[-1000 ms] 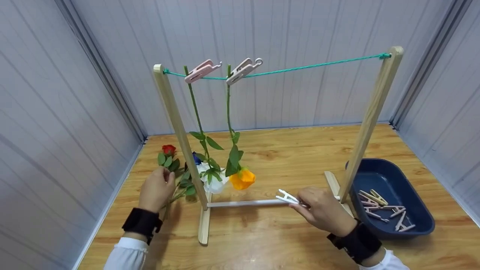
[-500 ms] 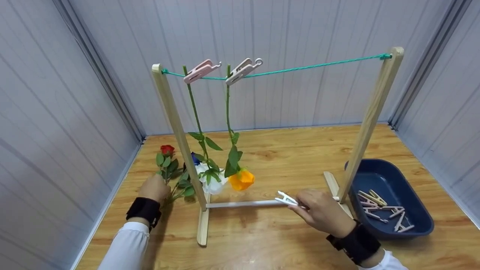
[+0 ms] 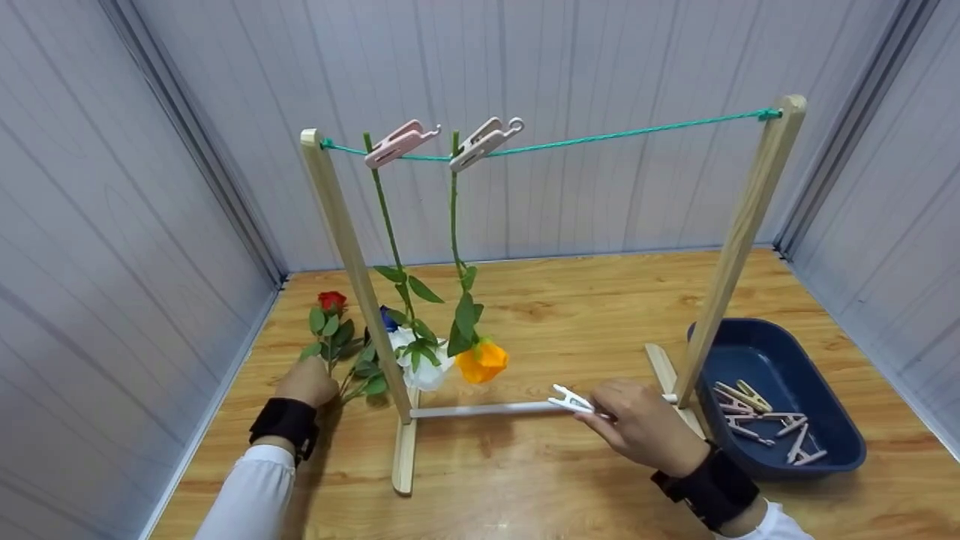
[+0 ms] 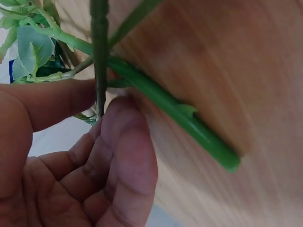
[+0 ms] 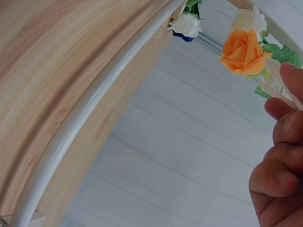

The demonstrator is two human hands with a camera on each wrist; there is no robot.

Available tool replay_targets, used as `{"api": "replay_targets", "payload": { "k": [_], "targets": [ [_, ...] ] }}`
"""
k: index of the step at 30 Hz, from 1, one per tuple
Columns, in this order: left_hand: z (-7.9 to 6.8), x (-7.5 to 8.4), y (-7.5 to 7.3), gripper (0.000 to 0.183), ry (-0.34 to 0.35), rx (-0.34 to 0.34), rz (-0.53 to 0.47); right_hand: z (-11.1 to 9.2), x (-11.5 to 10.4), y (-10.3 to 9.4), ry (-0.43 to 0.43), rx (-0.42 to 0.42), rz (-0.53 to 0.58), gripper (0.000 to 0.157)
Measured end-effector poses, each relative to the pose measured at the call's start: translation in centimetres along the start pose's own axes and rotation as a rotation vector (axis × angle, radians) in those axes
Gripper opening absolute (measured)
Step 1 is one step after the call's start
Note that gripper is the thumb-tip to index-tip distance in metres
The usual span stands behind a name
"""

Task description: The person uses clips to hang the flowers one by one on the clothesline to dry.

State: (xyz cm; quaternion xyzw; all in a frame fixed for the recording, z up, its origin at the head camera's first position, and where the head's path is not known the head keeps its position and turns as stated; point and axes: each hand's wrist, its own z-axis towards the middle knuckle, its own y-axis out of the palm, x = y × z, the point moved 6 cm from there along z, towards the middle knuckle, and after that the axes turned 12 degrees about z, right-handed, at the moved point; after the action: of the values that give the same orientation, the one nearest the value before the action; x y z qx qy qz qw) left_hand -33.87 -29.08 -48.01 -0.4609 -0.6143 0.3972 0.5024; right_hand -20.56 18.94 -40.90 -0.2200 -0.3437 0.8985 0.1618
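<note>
Beside the left post, my left hand (image 3: 306,384) is down at the stems of roses lying on the table. In the left wrist view its thumb and fingertips pinch a dark rose stem (image 4: 99,52), and a bright green stem (image 4: 180,116) crosses behind. The red rose (image 3: 331,301) lies just beyond this hand; a blue rose (image 3: 388,319) is partly hidden by the post. My right hand (image 3: 645,424) pinches a white clothespin (image 3: 571,400) above the white crossbar (image 3: 487,409). A white rose (image 3: 424,364) and an orange rose (image 3: 482,361) hang upside down.
A pink clothespin (image 3: 397,144) and a beige clothespin (image 3: 484,146) clamp the hanging stems to a green cord (image 3: 622,133). The cord spans two wooden posts (image 3: 742,247). At right, a dark blue basin (image 3: 750,337) holds several clothespins (image 3: 750,395).
My left hand has moved slightly back toward me and turned down onto the rose stems, its fingers now hidden in the head view. The right hand stays almost still with the white clothespin.
</note>
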Motion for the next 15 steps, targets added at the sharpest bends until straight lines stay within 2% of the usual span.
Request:
{"api": "replay_targets", "payload": {
  "k": [8,9,13,15],
  "targets": [
    [-0.4,-0.8,-0.3,0.039,-0.023,0.057,-0.095,-0.1,-0.1,0.1,-0.006,0.001,0.024,0.029],
    [-0.4,-0.9,-0.4,0.037,-0.021,0.065,-0.109,-0.2,-0.1,0.2,-0.01,0.003,0.022,0.029],
    [-0.5,-1.0,-0.8,0.007,0.004,0.062,-0.167,-0.2,-0.1,0.2,-0.02,0.003,0.02,0.028],
    [-0.6,-1.0,-1.1,0.023,0.011,0.048,-0.203,-0.1,-0.1,0.2,-0.024,0.005,0.018,0.029]
  ]
}}
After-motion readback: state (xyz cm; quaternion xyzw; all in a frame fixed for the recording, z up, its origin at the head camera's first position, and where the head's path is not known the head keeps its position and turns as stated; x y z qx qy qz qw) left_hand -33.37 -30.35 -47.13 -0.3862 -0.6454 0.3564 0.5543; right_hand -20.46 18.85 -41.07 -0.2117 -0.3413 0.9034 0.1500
